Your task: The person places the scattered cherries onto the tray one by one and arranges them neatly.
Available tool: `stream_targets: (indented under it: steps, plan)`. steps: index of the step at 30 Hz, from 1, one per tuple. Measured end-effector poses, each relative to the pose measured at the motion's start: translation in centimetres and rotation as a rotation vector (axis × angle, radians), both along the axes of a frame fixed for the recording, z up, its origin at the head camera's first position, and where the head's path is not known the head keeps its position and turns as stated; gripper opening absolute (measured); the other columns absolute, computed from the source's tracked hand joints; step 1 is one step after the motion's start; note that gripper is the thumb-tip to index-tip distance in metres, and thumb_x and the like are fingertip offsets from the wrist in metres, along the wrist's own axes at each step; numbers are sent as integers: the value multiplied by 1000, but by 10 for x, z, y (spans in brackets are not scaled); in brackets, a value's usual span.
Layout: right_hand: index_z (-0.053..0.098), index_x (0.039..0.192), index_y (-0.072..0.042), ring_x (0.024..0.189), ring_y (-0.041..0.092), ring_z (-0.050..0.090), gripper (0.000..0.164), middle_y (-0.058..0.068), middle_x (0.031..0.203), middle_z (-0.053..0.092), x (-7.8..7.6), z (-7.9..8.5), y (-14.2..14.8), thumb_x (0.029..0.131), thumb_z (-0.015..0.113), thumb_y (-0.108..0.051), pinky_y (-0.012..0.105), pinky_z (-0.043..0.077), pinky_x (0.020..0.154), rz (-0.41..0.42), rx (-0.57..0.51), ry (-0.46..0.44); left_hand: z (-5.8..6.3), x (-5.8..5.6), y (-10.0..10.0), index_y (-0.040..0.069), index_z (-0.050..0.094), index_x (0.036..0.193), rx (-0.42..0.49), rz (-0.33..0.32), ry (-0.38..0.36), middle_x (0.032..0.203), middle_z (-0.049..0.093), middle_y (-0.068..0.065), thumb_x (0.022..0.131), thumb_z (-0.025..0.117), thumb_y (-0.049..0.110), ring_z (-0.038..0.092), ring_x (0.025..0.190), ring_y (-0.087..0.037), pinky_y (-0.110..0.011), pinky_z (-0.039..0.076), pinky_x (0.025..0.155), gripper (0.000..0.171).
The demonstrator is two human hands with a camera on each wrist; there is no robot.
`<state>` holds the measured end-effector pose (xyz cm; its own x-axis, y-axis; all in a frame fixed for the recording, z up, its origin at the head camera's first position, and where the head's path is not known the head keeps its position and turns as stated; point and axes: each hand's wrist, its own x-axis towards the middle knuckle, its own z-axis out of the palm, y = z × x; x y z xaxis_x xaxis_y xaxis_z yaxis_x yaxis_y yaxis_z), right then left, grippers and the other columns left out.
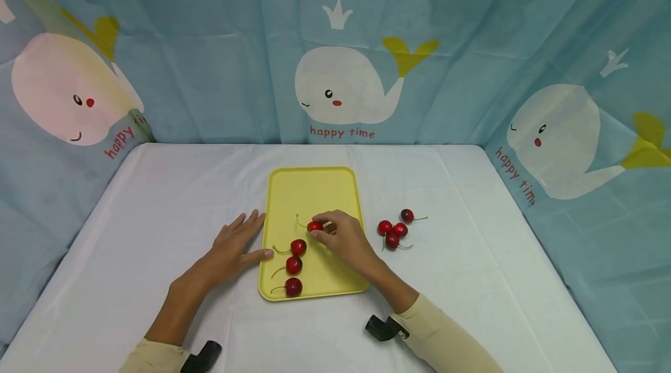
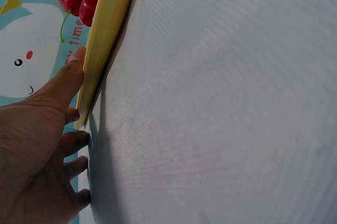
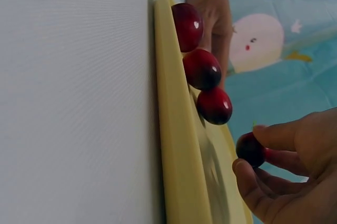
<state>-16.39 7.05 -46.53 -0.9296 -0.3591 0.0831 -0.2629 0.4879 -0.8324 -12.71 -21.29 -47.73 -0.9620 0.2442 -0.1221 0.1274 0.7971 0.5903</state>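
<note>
My right hand (image 1: 343,239) pinches a red cherry (image 1: 314,226) between thumb and fingers over the yellow tray (image 1: 335,274); the cherry's green stem points to the left. In the right wrist view the held cherry (image 3: 250,150) looks dark, with the fingertips around it. Three more cherries lie in a column on the tray's left half: a top one (image 1: 298,247), a middle one (image 1: 294,265) and a bottom one (image 1: 293,287), stems leftward. At the tray's left edge my left hand (image 1: 230,250) lies with fingers spread and its thumb on the rim, as the left wrist view also shows.
Right of the tray, several cherries (image 1: 391,240) sit in a loose cluster on the white tablecloth (image 1: 461,280). A blue curtain (image 1: 220,70) with printed whales surrounds the table's back and sides. Black wrist devices (image 1: 381,328) are at both cuffs.
</note>
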Motion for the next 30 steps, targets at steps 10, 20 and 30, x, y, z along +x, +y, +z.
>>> stream_targets:
  steps: [10,20,30]
  plan:
    - [78,121,-8,93,17,74,28,4,114,75,-4,-3,-10,95,83,-19,23,59,77,18,14,17,-1,0,-1,9,32,167,1,-3,12,173,26,-22,95,75,53,13,161,-49,-74,7,126,95]
    - [79,120,-8,97,16,72,31,4,117,76,-8,-6,-18,94,83,-23,24,59,79,17,43,-15,1,2,-2,9,32,167,12,-6,11,173,26,-21,96,74,53,13,161,-49,-74,7,126,94]
    - [79,122,-10,96,14,70,30,2,114,76,-11,-6,-23,95,82,-23,25,57,79,24,71,-44,2,1,0,9,31,167,2,-2,0,173,25,-22,96,74,54,12,161,-49,-73,7,126,95]
